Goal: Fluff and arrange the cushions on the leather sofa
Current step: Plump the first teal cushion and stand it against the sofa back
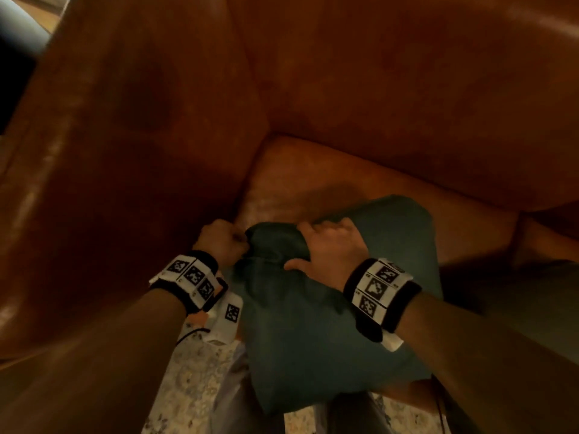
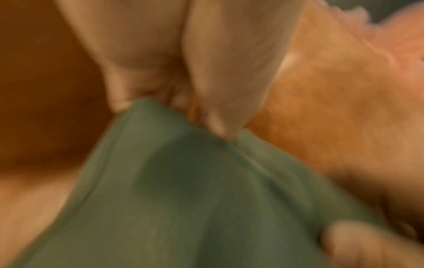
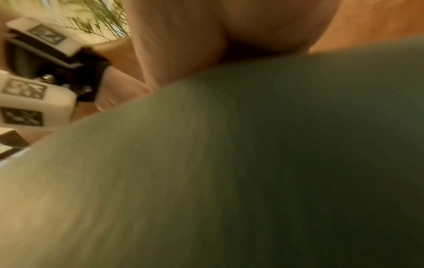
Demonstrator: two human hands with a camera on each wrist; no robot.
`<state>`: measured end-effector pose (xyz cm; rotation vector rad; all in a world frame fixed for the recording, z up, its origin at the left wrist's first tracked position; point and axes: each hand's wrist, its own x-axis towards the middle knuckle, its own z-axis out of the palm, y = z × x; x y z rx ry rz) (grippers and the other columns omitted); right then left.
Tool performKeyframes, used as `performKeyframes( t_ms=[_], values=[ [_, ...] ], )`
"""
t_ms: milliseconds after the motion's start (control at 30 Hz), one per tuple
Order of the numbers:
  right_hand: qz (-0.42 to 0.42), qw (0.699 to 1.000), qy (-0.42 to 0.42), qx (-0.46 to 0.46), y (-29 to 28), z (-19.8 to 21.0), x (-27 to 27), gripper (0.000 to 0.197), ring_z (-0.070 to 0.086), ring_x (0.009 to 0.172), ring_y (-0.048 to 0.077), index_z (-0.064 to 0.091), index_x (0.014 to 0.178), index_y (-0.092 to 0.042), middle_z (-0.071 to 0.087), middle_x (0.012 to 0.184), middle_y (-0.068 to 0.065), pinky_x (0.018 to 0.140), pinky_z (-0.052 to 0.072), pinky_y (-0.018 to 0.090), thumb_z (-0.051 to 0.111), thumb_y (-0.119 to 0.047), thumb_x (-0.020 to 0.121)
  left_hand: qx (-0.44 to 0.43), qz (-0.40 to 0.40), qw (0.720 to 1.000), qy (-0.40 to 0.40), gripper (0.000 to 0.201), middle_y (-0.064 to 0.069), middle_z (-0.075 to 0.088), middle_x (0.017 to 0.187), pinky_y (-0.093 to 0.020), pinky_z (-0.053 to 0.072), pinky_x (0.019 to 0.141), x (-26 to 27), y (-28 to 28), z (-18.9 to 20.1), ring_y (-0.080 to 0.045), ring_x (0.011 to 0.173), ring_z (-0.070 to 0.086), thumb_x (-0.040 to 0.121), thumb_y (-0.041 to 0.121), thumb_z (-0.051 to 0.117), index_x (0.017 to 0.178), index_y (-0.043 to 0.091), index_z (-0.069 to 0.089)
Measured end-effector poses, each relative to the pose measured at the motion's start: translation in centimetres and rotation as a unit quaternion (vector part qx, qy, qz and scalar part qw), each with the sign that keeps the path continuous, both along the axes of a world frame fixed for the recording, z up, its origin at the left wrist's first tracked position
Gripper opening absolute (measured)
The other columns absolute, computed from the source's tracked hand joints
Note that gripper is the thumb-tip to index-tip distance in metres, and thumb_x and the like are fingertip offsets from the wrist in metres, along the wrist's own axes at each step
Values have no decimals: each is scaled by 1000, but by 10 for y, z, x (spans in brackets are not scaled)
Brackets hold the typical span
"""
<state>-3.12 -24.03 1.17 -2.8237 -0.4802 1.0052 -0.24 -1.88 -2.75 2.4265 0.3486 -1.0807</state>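
**Hands on the green cushion at the sofa's corner**

Hands first: your left hand point(image 1: 223, 239) was curled into a fist around the upper left corner of the green cushion point(image 1: 316, 311), bunching the fabric there. From the left wrist view, your thumb and fingers point(image 2: 224, 72) pinched that corner into a gathered peak, with folds running down from the pinch. Your right hand point(image 1: 332, 249) lay on top of the cushion near its upper edge, thumb stretched out to the left and fingers bent over the far edge, gripping it. The right wrist view was mostly filled by the cushion's cloth, blurred, with the palm pressed against it.

Both wrists wore black bands with white marker blocks point(image 1: 194, 277), and the two hands sat close together, nearly touching at the corner.

The cushion stood tilted at the front of the brown leather sofa point(image 1: 391, 98), resting against the seat cushion point(image 1: 313, 177) near the left armrest point(image 1: 103, 136), its lower corner hanging past the seat's front edge. Below it showed a pale patterned rug point(image 1: 191, 386). In the right wrist view, some thin green leaves point(image 3: 96, 16) appeared behind the left wrist.
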Motion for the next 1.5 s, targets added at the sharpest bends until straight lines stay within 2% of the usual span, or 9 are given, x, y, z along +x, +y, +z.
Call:
performKeyframes(
  t_ms=[67,200,333,433,600,767,933,1267,1500],
  values=[
    [-14,1000,-6,-9,-7,0,1,78,58,112,25,42,137,-23,65,119,4,98,36,42,39,-80,84,-89,246,962,-78,16,-4,69,77,-32,52,74,-9,4,-5,-22,76,64,83,7,64,76,18,73],
    [-28,999,-15,-22,-22,1,0,79,60,110,24,44,136,-25,66,116,2,98,37,40,35,-82,83,-286,621,722,-106,22,-3,59,68,-28,49,62,-8,17,2,-15,64,54,90,0,51,76,13,61],
    [-43,999,-10,-18,-24,-5,5,82,60,110,24,42,137,-25,66,118,2,98,37,41,33,-84,81,-210,275,935,-82,27,-6,65,101,-27,49,76,-7,15,0,-16,87,61,88,13,68,113,14,60],
    [-46,999,-8,-19,-18,-8,10,81,61,108,25,44,133,-25,67,114,3,98,38,41,36,-85,80,-128,50,990,-15,48,-6,64,119,-30,45,91,-4,1,-2,-21,110,60,82,30,75,124,13,60],
    [-62,998,-19,-21,-24,-13,5,79,61,108,25,43,136,-25,67,115,4,99,37,42,34,-82,82,-127,113,985,15,15,-8,70,89,-39,53,85,3,-10,-8,-25,89,66,85,28,72,76,18,67],
    [-83,996,-35,-29,-41,-9,-4,89,62,106,26,44,137,-25,67,114,4,99,36,41,16,-84,76,-347,495,796,28,24,1,63,79,-32,49,70,13,3,11,-14,74,60,98,25,52,76,17,56],
    [-57,997,-39,-29,-33,-7,0,97,63,102,25,45,136,-24,69,107,3,97,37,41,7,-88,74,-90,102,990,-39,16,-4,68,99,-34,49,90,22,-1,-7,-22,95,63,82,28,73,94,20,67],
    [-55,983,-174,15,-56,-15,-24,68,70,86,24,63,118,-13,73,93,6,80,50,38,30,-67,93,-166,290,943,-6,43,-18,65,113,-38,46,91,8,-31,-37,-33,107,61,99,40,46,105,2,65],
    [-94,989,-112,4,-34,34,-57,60,60,94,27,60,108,-25,61,100,1,76,52,41,73,-66,67,-1,-82,978,-194,42,-4,49,127,-45,35,104,-7,-34,-28,-29,121,40,87,54,58,112,22,64]
  ],
)
